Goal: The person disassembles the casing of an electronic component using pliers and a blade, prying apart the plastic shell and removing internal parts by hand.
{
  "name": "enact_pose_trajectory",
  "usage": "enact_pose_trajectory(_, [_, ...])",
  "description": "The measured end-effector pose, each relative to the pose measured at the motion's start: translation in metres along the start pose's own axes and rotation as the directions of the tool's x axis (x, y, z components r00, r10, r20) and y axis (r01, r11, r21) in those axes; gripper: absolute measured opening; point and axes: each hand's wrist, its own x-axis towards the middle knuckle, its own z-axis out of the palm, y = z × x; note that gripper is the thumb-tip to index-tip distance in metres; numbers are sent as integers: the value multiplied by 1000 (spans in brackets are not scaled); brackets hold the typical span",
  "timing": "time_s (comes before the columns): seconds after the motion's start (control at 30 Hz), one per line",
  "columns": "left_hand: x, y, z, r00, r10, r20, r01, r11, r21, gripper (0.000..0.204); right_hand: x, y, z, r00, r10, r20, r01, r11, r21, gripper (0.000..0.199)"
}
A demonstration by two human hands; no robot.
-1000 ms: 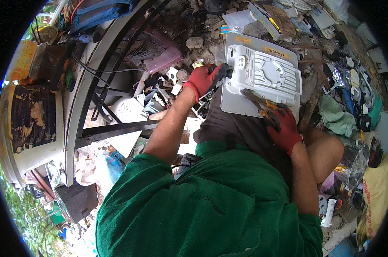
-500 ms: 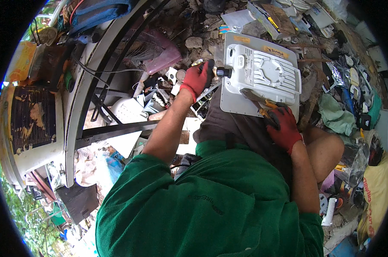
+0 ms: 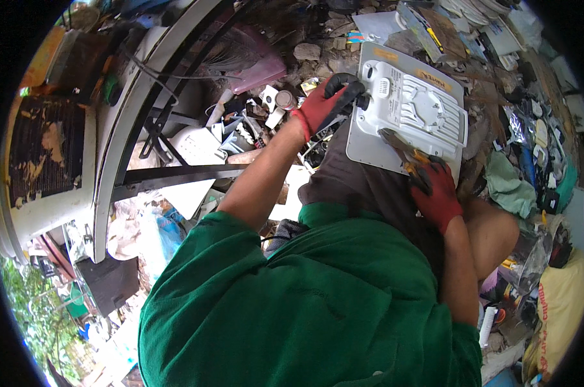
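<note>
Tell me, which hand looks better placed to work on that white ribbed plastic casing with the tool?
Probably the right hand: it already holds the yellow-handled pliers, whose tip lies on the white ribbed plastic casing. The left hand grips the casing's left edge, steadying it.

Red gloves, white ribbed casing, green shirt

Scrap pile crowds white casing all round.

Both gloved hands sit in the upper centre-right: the left hand is curled closed, arm extended; the right hand is clenched, forearm bent upward.
</note>
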Motion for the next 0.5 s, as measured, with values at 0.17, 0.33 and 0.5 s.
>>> enact_pose_trajectory(0.17, [16,-23,-3,963,162,-217,-164,986,7,17,1,-2,-5,999,-6,45,3,999,52,61])
enact_pose_trajectory(0.33, [4,-49,-32,945,49,-323,-90,990,-112,22,-7,2,-5,1000,25,14,-26,999,41,62])
enact_pose_trajectory(0.5, [-34,-149,-72,947,-38,-318,253,698,670,39,-3,-3,-5,1000,-3,11,3,999,32,64])
